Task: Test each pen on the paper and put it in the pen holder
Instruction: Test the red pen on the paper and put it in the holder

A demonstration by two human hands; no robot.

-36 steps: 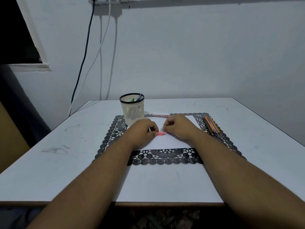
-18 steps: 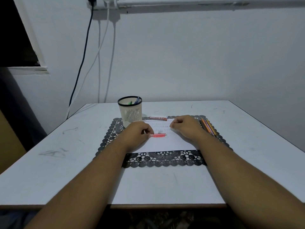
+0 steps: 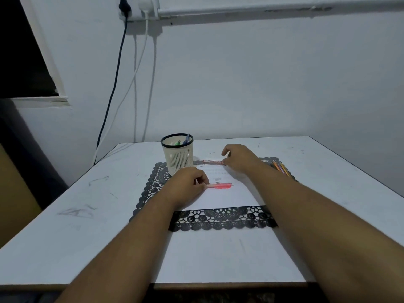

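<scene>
A red pen point(image 3: 221, 186) lies on the white paper point(image 3: 227, 196), and my left hand point(image 3: 188, 186) pinches its left end. Beyond the paper's far edge lies a dark red pen point(image 3: 213, 162); my right hand point(image 3: 239, 158) reaches over its right end with the fingers curved and spread, touching or nearly touching it. The cream mesh pen holder point(image 3: 178, 155) with a black rim stands at the mat's far left and holds a green and a blue pen. Several orange and yellow pens point(image 3: 281, 168) lie at the mat's right edge.
A black lace mat point(image 3: 220, 219) lies under the paper on the white table point(image 3: 87, 226). Cables point(image 3: 113, 90) hang down the wall behind the table's left corner. The table's front edge is near my elbows.
My right hand let go of the red pen and moved away and up to the dark red pen at the paper's far edge. My left hand kept its hold on the red pen.
</scene>
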